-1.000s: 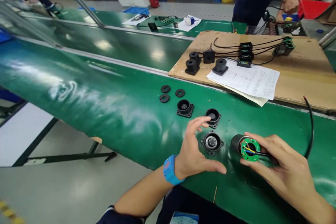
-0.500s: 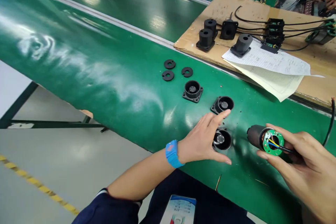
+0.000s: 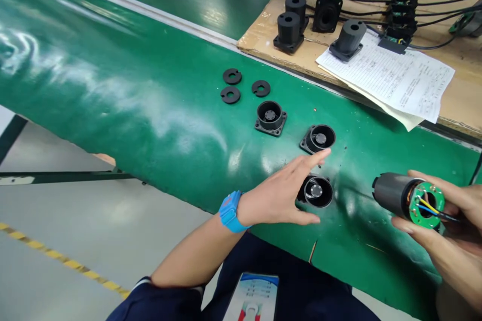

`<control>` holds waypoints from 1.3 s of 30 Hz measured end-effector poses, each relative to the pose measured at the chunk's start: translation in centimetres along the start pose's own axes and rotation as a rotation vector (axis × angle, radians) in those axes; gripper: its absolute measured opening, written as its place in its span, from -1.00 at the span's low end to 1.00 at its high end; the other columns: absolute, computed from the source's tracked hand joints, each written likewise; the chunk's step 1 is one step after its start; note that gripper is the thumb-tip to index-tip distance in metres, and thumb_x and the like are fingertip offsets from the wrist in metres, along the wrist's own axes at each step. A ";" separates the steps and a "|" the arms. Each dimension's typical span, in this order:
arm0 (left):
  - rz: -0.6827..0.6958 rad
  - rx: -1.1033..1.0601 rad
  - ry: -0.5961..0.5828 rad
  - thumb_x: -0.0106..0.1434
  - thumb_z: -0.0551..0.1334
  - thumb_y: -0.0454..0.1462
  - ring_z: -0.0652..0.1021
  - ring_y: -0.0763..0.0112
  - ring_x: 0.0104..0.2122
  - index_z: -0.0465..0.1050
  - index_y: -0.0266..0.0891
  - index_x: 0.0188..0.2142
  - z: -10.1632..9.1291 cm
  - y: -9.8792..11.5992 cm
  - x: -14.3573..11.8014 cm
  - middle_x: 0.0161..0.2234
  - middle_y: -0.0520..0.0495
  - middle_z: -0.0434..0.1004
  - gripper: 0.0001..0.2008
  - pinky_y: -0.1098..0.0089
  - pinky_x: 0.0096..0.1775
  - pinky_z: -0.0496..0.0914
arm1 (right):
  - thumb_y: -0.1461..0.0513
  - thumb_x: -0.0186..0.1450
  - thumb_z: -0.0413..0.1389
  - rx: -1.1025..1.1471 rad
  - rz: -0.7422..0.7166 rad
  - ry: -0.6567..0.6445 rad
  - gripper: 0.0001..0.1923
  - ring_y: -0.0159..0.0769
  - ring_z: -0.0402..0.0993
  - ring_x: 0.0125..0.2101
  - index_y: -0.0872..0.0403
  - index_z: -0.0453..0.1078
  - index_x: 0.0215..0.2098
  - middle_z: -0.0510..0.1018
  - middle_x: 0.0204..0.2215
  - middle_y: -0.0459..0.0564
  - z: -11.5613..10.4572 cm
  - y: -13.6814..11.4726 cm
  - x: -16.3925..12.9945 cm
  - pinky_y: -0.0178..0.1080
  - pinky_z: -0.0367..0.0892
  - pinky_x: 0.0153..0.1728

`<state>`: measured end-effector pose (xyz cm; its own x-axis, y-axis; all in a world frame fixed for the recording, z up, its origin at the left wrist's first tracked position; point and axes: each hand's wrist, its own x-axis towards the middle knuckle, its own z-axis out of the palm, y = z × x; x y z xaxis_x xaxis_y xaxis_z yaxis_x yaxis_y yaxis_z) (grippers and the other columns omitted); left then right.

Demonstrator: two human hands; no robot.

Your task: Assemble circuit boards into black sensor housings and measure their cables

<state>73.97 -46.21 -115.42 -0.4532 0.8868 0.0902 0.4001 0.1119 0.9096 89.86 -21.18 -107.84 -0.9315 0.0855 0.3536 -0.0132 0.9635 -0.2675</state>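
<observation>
My right hand (image 3: 448, 215) grips a dark cylindrical motor part (image 3: 393, 193) above the green mat, its round green circuit board facing me. Yellow and blue wires run from the board into a black cable. Fingers and thumb spread apart, my left hand (image 3: 282, 193) hovers beside the nearest black round housing (image 3: 324, 191), partly covering it; whether it touches the housing I cannot tell. Its index fingertip is close to a second housing (image 3: 327, 133). A third housing (image 3: 270, 116) sits farther left. Each housing is open at the top, with a small hub inside.
Three black slotted discs (image 3: 230, 95) lie on the green mat (image 3: 150, 105). Behind, a cardboard sheet (image 3: 263, 35) holds several black flanged housings (image 3: 289, 30), papers (image 3: 395, 80) and cabled black blocks (image 3: 401, 15). A thin stick (image 3: 313, 252) lies near the front edge.
My right hand has moved right with the motor part. My left hand stays spread by the nearest housing, shifted slightly left in view. The camera view has tilted down a little.
</observation>
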 end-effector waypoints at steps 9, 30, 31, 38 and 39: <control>0.042 -0.058 0.077 0.16 0.44 -0.22 0.54 0.06 0.08 -0.18 -0.05 0.44 2.5 -0.3 0.7 0.09 -0.14 0.55 0.03 0.07 0.11 0.40 | 0.05 0.29 0.27 0.219 -0.129 -0.142 -0.46 -0.42 0.40 -0.50 -0.06 0.36 0.20 0.45 -0.39 -0.10 2.6 -3.2 1.7 -0.33 0.32 -0.51; 0.043 -0.031 0.137 0.10 0.49 -0.08 0.56 0.07 0.05 -0.16 -0.03 0.43 3.7 -0.5 0.8 0.07 -0.16 0.55 0.09 0.09 0.07 0.46 | -0.16 0.36 0.05 0.053 -0.210 -0.263 -0.35 -0.32 0.49 -0.43 0.15 0.37 0.16 0.49 -0.40 -0.02 5.0 -3.2 1.6 -0.29 0.39 -0.47; 0.040 -0.026 0.136 0.11 0.49 -0.08 0.56 0.08 0.05 -0.16 -0.02 0.43 3.7 -0.5 0.7 0.08 -0.16 0.55 0.08 0.09 0.07 0.46 | -0.17 0.37 0.04 0.067 -0.196 -0.288 -0.33 -0.29 0.51 -0.39 0.15 0.34 0.19 0.51 -0.36 0.00 4.9 -3.2 1.6 -0.27 0.42 -0.44; 0.035 0.020 0.139 0.14 0.49 -0.16 0.56 0.13 0.08 -0.19 0.06 0.42 3.7 -0.2 0.6 0.09 -0.10 0.55 0.06 0.15 0.09 0.46 | -0.12 0.38 0.06 0.125 -0.133 -0.193 -0.48 -0.30 0.53 -0.41 0.15 0.42 -0.01 0.53 -0.37 -0.01 5.4 -3.3 1.0 -0.28 0.40 -0.44; 0.033 0.027 0.142 0.14 0.49 -0.16 0.56 0.14 0.09 -0.19 0.07 0.42 3.7 -0.2 0.5 0.09 -0.10 0.55 0.06 0.15 0.09 0.46 | -0.14 0.38 0.06 0.110 -0.137 -0.178 -0.46 -0.30 0.53 -0.42 0.15 0.43 -0.04 0.53 -0.38 -0.02 5.4 -3.3 1.0 -0.28 0.40 -0.44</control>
<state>76.63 -44.09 -117.03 -0.5472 0.8179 0.1779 0.4372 0.0981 0.8940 87.03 -25.65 -111.42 -0.9677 -0.0992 0.2319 -0.1737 0.9287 -0.3276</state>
